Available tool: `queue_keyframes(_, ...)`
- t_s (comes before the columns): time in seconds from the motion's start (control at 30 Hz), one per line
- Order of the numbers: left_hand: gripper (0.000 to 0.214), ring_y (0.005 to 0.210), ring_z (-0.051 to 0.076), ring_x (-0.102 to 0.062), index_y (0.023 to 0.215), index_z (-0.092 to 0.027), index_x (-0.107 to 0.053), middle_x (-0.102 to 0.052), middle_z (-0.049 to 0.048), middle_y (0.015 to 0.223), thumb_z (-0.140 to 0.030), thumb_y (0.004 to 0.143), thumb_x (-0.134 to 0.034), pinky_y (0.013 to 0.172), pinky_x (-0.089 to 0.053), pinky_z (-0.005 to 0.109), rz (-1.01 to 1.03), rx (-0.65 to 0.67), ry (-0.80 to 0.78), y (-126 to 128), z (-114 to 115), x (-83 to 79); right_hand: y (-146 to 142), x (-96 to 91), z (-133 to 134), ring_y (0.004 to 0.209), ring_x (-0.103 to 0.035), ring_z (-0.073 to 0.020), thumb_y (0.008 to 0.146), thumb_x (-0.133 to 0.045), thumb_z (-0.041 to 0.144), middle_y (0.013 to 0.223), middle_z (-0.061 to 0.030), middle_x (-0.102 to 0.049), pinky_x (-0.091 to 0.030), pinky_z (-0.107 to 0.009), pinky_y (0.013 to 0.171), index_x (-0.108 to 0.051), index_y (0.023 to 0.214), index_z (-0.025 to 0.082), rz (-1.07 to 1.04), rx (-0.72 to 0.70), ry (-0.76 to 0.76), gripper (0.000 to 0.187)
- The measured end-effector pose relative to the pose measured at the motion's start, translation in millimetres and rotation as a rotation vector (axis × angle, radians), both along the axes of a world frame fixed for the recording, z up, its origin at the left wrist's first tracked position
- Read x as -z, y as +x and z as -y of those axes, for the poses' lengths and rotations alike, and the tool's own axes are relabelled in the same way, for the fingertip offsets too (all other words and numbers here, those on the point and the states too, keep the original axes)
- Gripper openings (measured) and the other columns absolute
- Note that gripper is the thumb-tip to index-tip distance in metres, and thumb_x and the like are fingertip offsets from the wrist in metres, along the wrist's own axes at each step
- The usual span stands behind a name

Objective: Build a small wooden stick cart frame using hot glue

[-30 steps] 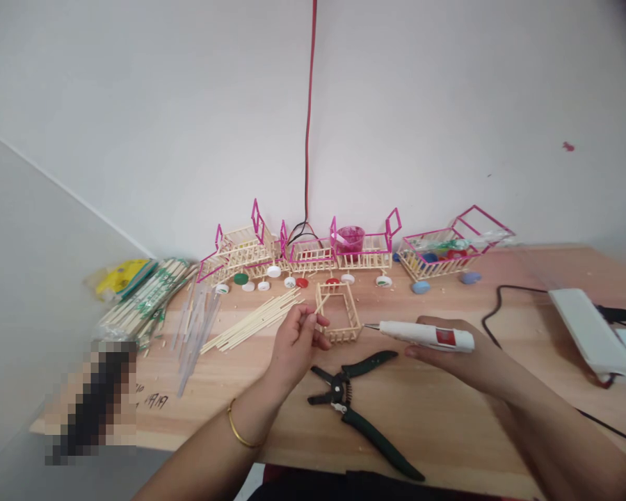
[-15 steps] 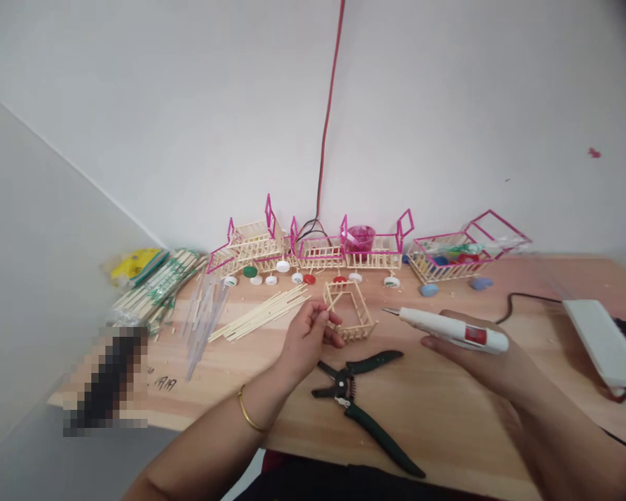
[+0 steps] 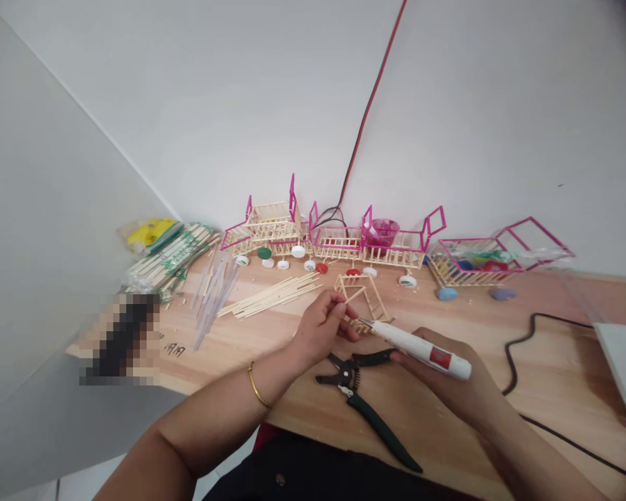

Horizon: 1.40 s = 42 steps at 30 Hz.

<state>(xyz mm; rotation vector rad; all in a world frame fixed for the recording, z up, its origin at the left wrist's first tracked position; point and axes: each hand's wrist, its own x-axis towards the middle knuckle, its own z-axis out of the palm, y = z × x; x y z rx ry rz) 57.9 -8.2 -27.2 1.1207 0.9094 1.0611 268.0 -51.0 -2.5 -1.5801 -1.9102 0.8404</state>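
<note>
My left hand [image 3: 320, 325] pinches a short wooden stick [image 3: 353, 296] beside a small open frame of wooden sticks [image 3: 364, 296] lying on the wooden table [image 3: 438, 417]. A white glue pen with a red label [image 3: 420, 346] is gripped in my right hand [image 3: 448, 379]. Its metal tip points left and sits close to my left fingertips and the frame's near corner. Green-handled pliers [image 3: 357, 393] lie on the table just below both hands.
Along the wall stand several stick carts with pink frames [image 3: 344, 240] and bottle caps [image 3: 298, 252]. Loose sticks [image 3: 271, 296], clear rods [image 3: 213, 299] and wrapped chopsticks [image 3: 167, 261] lie at left. A black cable [image 3: 522, 351] and a white device [image 3: 623, 358] are at right.
The glue pen's tip has moved left and down towards my left fingers and the frame. My head has turned, shifting the whole scene rightward.
</note>
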Motion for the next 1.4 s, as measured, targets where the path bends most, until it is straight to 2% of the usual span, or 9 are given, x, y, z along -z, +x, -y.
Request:
queue_keyframes(0.73,0.019,0.051,0.008,-0.061,0.089,-0.018,-0.043,-0.06,0.0004,0.085,-0.036,0.087,-0.049,0.054,-0.05,0.024,0.008,-0.006,-0.01,0.0,-0.6,0.0,-2.1,0.3,-1.4,0.051,-0.049,-0.014,0.076,-0.06,0.053,0.053,0.0028,-0.054,-0.037,-0.024,0.047,-0.051,0.061,0.022,-0.007,-0.005,0.005,0.036)
queue_keyframes(0.9,0.019,0.05,0.007,-0.06,0.088,-0.018,-0.042,-0.059,-0.0004,0.084,-0.036,0.087,-0.048,0.053,-0.051,0.024,0.015,-0.007,0.005,-1.4,-2.0,0.9,-0.3,-1.8,-0.5,0.053,-0.052,-0.0143,0.077,-0.06,0.05,0.055,0.0026,-0.056,-0.038,-0.023,0.048,-0.053,0.063,0.022,0.004,-0.053,0.002,0.032)
queue_keyframes(1.0,0.018,0.05,0.007,-0.059,0.088,-0.018,-0.043,-0.058,-0.0007,0.086,-0.035,0.086,-0.048,0.051,-0.05,0.023,-0.011,-0.018,0.008,-2.6,-2.1,-1.0,8.5,-5.1,-1.2,0.053,-0.053,-0.0153,0.075,-0.061,0.052,0.055,0.0027,-0.056,-0.039,-0.025,0.049,-0.051,0.064,0.023,0.05,0.044,0.073,0.033)
queue_keyframes(1.1,0.016,0.049,0.007,-0.059,0.089,-0.018,-0.043,-0.058,0.0006,0.091,-0.033,0.086,-0.048,0.05,-0.049,0.023,-0.047,-0.048,0.01,-3.8,-2.4,-2.8,26.1,-6.6,-7.8,0.053,-0.053,-0.0168,0.071,-0.062,0.056,0.056,0.0027,-0.054,-0.04,-0.027,0.05,-0.048,0.07,0.024,0.139,0.261,0.199,0.035)
queue_keyframes(1.17,0.015,0.048,0.006,-0.057,0.088,-0.018,-0.045,-0.059,0.0002,0.086,-0.033,0.087,-0.047,0.051,-0.048,0.023,-0.096,-0.075,0.044,-5.4,-3.1,-2.4,40.4,-4.6,-15.7,0.054,-0.053,-0.0187,0.07,-0.062,0.054,0.06,-0.0001,-0.056,-0.041,-0.029,0.051,-0.048,0.073,0.023,0.241,0.323,0.24,0.034)
queue_keyframes(1.27,0.013,0.05,0.008,-0.052,0.088,-0.017,-0.05,-0.055,-0.003,0.067,-0.029,0.088,-0.046,0.054,-0.046,0.023,-0.257,-0.145,0.197,-9.7,-4.6,-0.4,60.7,3.9,-27.3,0.058,-0.055,-0.0227,0.062,-0.064,0.045,0.064,-0.0065,-0.059,-0.042,-0.033,0.052,-0.049,0.065,0.023,0.373,0.195,0.194,0.027)
queue_keyframes(1.33,0.011,0.056,0.009,-0.053,0.088,-0.017,-0.054,-0.055,-0.0017,0.068,-0.025,0.088,-0.047,0.058,-0.045,0.023,-0.382,-0.196,0.335,-13.4,-4.6,-0.3,72.9,12.8,-31.6,0.064,-0.059,-0.0247,0.063,-0.061,0.04,0.072,-0.0091,-0.063,-0.044,-0.034,0.055,-0.057,0.073,0.02,0.419,0.149,0.125,0.023)
queue_keyframes(1.4,0.011,0.065,0.01,-0.055,0.088,-0.016,-0.058,-0.058,0.0012,0.078,-0.023,0.087,-0.048,0.063,-0.045,0.024,-0.475,-0.233,0.462,-17.0,-3.5,-2.4,85.6,22.7,-33.0,0.07,-0.062,-0.0255,0.063,-0.06,0.035,0.08,-0.0098,-0.065,-0.046,-0.034,0.058,-0.061,0.081,0.019,0.444,0.149,0.079,0.025)
